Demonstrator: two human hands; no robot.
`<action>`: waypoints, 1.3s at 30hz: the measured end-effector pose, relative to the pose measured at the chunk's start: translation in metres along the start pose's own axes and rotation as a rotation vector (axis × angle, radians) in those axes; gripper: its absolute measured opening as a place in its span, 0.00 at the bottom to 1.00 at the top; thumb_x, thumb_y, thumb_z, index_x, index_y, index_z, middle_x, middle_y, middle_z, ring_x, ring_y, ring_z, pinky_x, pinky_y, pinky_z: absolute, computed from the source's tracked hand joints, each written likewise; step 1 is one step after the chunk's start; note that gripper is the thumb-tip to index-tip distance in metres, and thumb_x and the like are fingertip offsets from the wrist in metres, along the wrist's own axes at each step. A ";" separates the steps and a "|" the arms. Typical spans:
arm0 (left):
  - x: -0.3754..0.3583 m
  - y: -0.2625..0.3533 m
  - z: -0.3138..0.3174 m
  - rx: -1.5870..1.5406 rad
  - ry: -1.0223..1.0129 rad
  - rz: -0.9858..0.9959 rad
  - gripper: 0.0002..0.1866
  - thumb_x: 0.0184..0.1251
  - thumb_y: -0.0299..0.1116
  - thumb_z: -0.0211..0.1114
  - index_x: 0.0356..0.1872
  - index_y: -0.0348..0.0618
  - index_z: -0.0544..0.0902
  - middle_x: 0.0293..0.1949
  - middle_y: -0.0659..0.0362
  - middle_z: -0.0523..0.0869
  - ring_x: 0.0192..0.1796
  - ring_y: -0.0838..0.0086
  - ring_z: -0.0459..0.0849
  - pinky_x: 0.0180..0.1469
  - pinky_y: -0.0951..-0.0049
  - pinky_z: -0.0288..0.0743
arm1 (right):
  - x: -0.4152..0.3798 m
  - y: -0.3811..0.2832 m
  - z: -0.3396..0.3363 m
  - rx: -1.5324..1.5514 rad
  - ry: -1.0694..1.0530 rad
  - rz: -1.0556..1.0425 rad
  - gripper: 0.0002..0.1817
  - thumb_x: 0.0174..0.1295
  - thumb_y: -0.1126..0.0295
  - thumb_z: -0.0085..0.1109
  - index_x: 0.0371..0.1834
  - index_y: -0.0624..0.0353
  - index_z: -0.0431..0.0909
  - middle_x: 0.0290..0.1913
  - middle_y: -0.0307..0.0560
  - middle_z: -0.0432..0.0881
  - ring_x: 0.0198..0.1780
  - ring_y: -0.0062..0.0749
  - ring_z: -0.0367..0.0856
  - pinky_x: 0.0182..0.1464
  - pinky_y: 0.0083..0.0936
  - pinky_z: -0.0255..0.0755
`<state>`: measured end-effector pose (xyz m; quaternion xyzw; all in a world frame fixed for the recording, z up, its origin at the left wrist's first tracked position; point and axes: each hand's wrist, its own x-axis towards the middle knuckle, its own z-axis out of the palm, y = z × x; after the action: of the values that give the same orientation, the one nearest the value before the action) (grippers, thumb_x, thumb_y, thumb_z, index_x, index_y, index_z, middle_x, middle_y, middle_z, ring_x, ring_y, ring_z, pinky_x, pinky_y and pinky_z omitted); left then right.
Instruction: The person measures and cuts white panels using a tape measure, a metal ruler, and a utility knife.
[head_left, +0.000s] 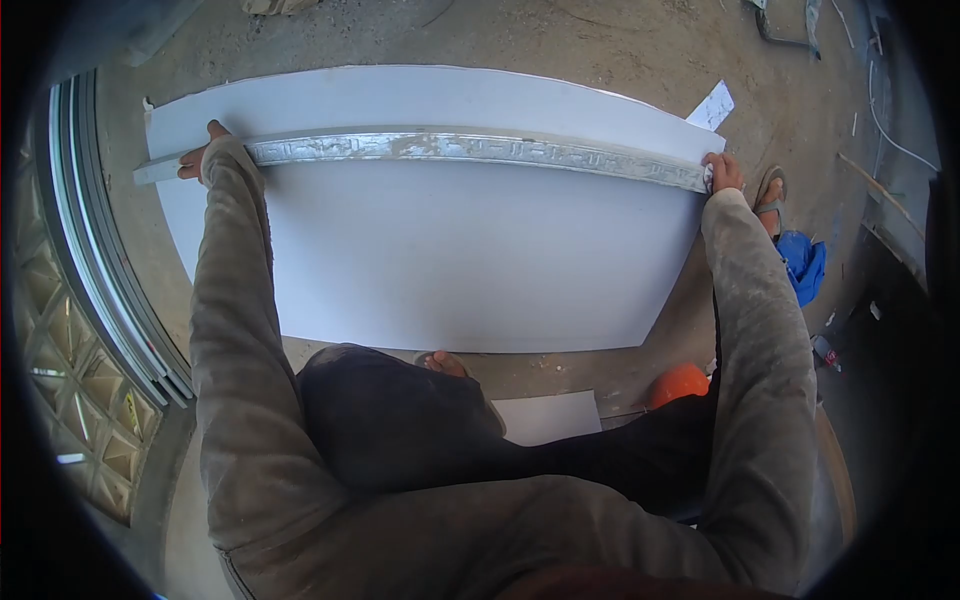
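Note:
A large white board (460, 260) lies flat on the floor in front of me. Across its upper part runs a long silvery metal profile (420, 146), smeared with whitish marks and stretching past the board's left edge. Near the profile's left end, my left hand (208, 156) is closed around it, with the thumb on the far side and the fingers partly hidden by the sleeve. My right hand (726, 173) grips the right end, by the board's right edge. A small whitish thing shows at those right fingertips, too small to make out.
Long metal profiles (100, 250) line the left side beside a patterned lattice (75, 370). To the right are a sandalled foot (770, 200), a blue bag-like item (802, 265) and an orange rounded object (680, 384). A white offcut (548, 417) lies near my legs, another scrap (712, 106) beyond the board.

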<state>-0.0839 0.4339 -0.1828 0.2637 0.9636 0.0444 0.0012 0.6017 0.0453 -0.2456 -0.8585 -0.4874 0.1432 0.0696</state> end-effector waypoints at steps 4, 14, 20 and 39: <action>-0.016 0.005 -0.008 -0.126 -0.051 -0.015 0.48 0.45 0.55 0.59 0.62 0.32 0.51 0.53 0.51 0.57 0.49 0.55 0.74 0.47 0.58 0.73 | -0.006 -0.004 -0.004 -0.212 -0.002 -0.166 0.11 0.50 0.69 0.53 0.36 0.37 0.74 0.45 0.48 0.71 0.46 0.47 0.69 0.49 0.34 0.64; -0.003 0.005 0.005 -0.130 0.016 -0.013 0.49 0.40 0.49 0.64 0.62 0.33 0.51 0.54 0.51 0.57 0.49 0.53 0.73 0.49 0.60 0.73 | 0.007 0.024 -0.030 0.769 -0.317 -0.008 0.43 0.31 0.73 0.64 0.58 0.53 0.59 0.52 0.47 0.70 0.56 0.34 0.66 0.58 0.31 0.58; -0.001 -0.002 0.005 -0.317 -0.048 -0.026 0.46 0.45 0.47 0.64 0.61 0.33 0.49 0.55 0.50 0.56 0.53 0.55 0.70 0.52 0.63 0.72 | -0.005 -0.001 -0.031 0.924 -0.133 0.144 0.41 0.30 0.81 0.57 0.58 0.60 0.58 0.54 0.50 0.70 0.55 0.33 0.68 0.58 0.27 0.58; -0.007 0.003 -0.007 -0.294 -0.103 -0.018 0.49 0.40 0.47 0.70 0.60 0.33 0.52 0.60 0.48 0.56 0.56 0.57 0.68 0.57 0.66 0.66 | -0.007 -0.023 -0.065 1.528 -0.071 0.419 0.33 0.44 0.89 0.39 0.60 0.61 0.56 0.62 0.57 0.59 0.65 0.38 0.56 0.53 0.19 0.65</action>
<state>-0.0771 0.4322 -0.1759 0.2542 0.9476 0.1714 0.0898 0.5997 0.0529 -0.1772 -0.6417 -0.0843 0.4754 0.5959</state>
